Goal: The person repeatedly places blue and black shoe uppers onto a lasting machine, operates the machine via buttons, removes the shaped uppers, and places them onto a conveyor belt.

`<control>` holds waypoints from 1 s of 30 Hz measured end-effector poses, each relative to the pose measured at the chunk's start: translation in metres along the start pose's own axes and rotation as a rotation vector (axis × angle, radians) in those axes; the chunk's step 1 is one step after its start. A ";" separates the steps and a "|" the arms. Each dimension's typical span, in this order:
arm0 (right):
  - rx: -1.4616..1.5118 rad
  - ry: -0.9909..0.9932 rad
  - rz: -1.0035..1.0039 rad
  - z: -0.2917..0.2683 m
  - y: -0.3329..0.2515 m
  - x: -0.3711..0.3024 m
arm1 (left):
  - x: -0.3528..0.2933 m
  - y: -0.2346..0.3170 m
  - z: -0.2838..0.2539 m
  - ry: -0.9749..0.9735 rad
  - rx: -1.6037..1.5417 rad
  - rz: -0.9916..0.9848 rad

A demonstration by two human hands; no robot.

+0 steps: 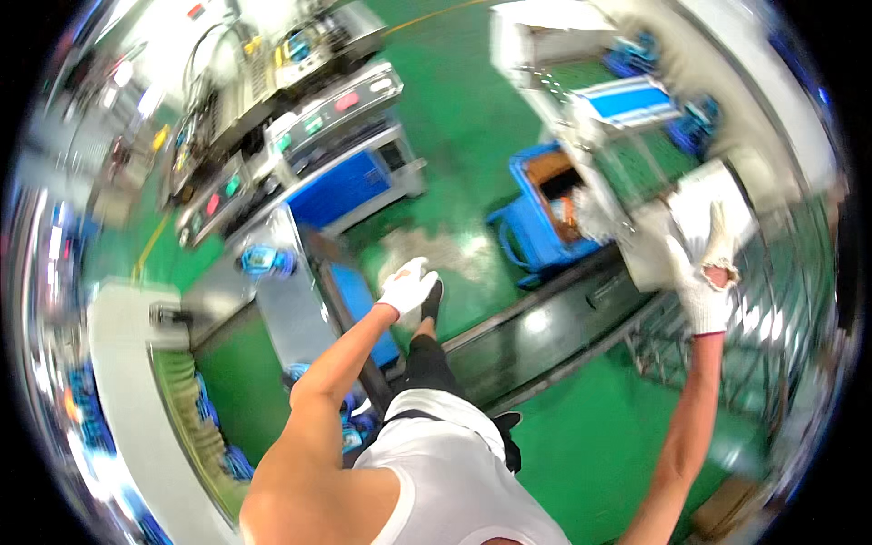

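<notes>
My left hand (pixel 409 287), in a white knitted glove, hangs above the green floor in front of my dark shoe (pixel 434 298). Its fingers are loosely bent and a little apart, with nothing visible in them. Over on the right, my right hand (pixel 704 292) is stretched out in a similar glove, which has a hole showing skin. The thumb and fingers are spread, and I see nothing gripped. Just beyond its fingertips is a white panel (pixel 727 195) on a bench; blur hides whether they touch.
A blue bin (pixel 536 218) with brownish contents stands beyond a dark low rail (pixel 536 341). A machine with coloured buttons (pixel 331 109) is at the upper left. Metal racks (pixel 772 300) flank my right arm. Blue coiled bundles (pixel 266 261) lie on a grey table (pixel 295 313).
</notes>
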State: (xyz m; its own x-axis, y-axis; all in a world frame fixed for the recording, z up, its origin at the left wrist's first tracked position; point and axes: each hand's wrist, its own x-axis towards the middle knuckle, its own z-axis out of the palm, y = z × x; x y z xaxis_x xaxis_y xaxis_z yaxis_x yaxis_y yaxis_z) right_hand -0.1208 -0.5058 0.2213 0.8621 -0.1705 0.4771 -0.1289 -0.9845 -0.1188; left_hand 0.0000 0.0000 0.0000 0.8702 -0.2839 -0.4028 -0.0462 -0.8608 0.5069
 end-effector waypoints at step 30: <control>0.590 -1.000 -0.551 0.308 -0.702 0.115 | -0.365 -0.496 -0.022 1.116 -0.592 -2.089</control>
State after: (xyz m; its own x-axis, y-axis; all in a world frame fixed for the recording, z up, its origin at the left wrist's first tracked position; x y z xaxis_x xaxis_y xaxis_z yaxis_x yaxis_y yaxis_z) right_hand 0.2193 0.1788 0.0914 0.7560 0.6086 -0.2410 0.3742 -0.7039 -0.6038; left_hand -0.2837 0.5396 -0.0872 -0.5760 0.8003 -0.1665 0.7431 0.5975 0.3013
